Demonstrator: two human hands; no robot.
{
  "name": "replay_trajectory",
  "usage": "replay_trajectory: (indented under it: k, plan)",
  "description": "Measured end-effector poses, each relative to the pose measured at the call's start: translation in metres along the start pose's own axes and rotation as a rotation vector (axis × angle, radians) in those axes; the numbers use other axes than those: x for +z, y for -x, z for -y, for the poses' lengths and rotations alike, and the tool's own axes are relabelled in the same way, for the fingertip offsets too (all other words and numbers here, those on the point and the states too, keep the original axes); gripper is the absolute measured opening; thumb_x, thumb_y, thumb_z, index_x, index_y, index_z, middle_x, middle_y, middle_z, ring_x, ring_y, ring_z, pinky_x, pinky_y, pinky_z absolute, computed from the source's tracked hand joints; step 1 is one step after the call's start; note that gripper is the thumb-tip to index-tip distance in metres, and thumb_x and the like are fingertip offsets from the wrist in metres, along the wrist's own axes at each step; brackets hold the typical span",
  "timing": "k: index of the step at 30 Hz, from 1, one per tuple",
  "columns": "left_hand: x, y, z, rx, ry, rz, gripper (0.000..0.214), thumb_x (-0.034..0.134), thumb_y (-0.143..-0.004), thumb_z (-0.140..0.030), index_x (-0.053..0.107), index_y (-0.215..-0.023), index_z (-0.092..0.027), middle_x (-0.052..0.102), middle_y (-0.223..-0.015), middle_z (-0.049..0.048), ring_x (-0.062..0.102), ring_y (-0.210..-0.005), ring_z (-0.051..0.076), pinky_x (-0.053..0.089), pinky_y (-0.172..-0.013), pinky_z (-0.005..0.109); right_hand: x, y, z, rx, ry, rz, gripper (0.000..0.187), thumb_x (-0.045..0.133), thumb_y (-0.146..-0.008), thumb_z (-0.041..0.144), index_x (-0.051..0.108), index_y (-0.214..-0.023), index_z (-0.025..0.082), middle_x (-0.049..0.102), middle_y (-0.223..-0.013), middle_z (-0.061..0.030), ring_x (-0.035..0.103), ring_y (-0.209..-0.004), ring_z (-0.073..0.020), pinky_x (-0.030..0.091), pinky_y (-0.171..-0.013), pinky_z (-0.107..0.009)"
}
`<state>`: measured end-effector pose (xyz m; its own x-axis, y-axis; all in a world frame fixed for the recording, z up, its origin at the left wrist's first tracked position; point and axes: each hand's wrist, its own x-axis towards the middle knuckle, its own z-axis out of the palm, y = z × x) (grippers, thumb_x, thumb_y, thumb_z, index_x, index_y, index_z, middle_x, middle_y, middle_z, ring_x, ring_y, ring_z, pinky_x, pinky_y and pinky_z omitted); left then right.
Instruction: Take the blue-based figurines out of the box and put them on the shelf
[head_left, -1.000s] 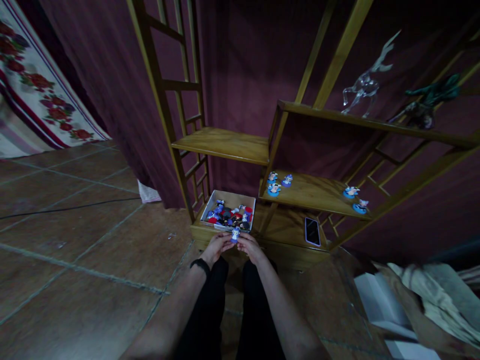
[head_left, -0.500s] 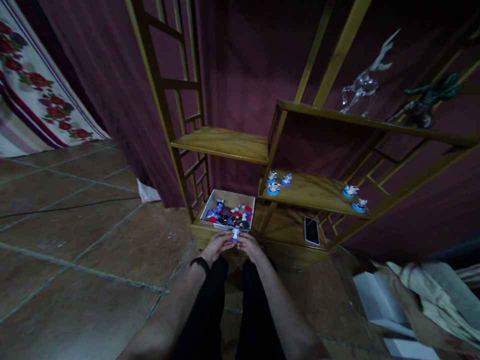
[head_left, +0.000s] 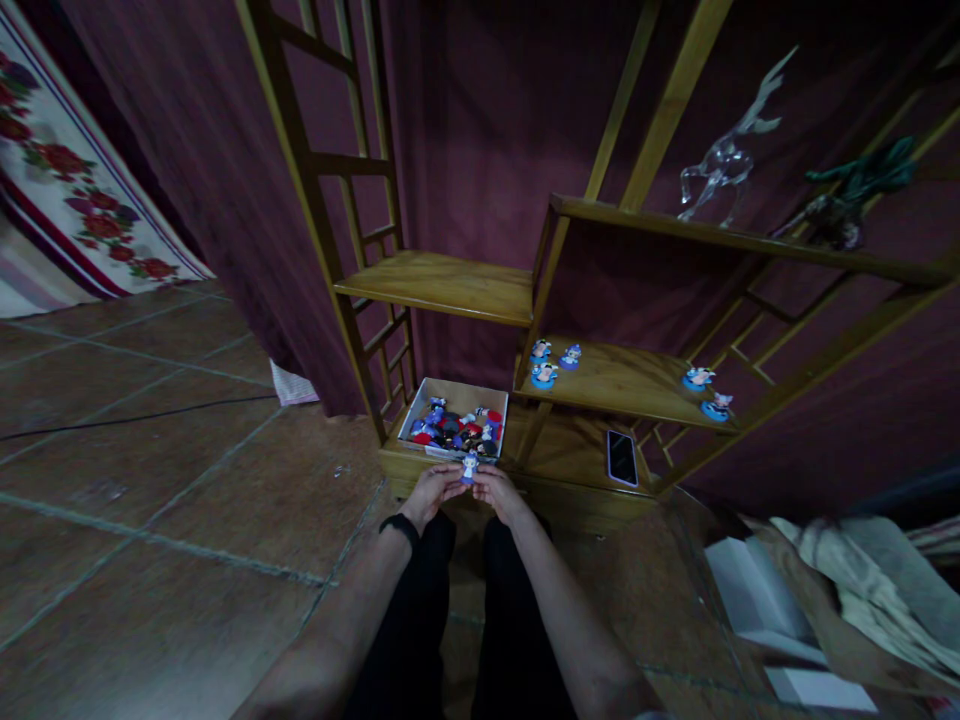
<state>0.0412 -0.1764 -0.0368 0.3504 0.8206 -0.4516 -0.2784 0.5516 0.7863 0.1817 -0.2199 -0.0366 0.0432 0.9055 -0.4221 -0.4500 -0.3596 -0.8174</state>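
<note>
I have the little purple-and-white figurine (head_left: 469, 467) pinched upright between the fingers of my left hand (head_left: 437, 490) and my right hand (head_left: 498, 487), a light two-sided grip at the lower centre of the frame, just in front of the cardboard box (head_left: 469, 396). It looks like moulded plastic, so I'd expect it to be light and stiff, perhaps a bit slick; the small parts near its head seem the likeliest to snap. The flared purple base looks the safest place to hold, being broad and round. Behind it, the box's thin pale walls enclose a jumble of red, black and purple pieces (head_left: 454, 428). Right of centre, the shelf (head_left: 630, 378) is smooth, glossy, grained wood, bearing round-based blue figurines (head_left: 544, 375).
</note>
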Motion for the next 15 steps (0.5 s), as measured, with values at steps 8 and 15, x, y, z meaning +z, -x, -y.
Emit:
replay_trajectory:
  k: [8, 15]
  plan:
    - [-0.0018, -0.0020, -0.0009, -0.008, 0.044, 0.001, 0.016, 0.065, -0.068, -0.010, 0.061, -0.083, -0.010, 0.068, -0.070, 0.0080, 0.065, -0.060, 0.013, 0.054, -0.064, 0.026, -0.0017, -0.0010, -0.0004, -0.007, -0.042, 0.010, 0.026, 0.064, -0.062, 0.022, 0.061, -0.086, 0.016, 0.061, -0.064, -0.0006, 0.054, -0.055, -0.0088, 0.045, -0.058, -0.023]
    - [0.0011, 0.0014, -0.0025, -0.015, -0.002, -0.003, 0.016, 0.066, -0.065, -0.009, 0.060, -0.080, -0.012, 0.067, -0.067, 0.0065, 0.064, -0.058, 0.013, 0.054, -0.064, 0.026, -0.0027, -0.0034, -0.0030, 0.000, -0.021, -0.006, 0.024, 0.063, -0.062, 0.021, 0.059, -0.085, 0.017, 0.061, -0.063, 0.0007, 0.054, -0.053, -0.0081, 0.045, -0.058, -0.023]
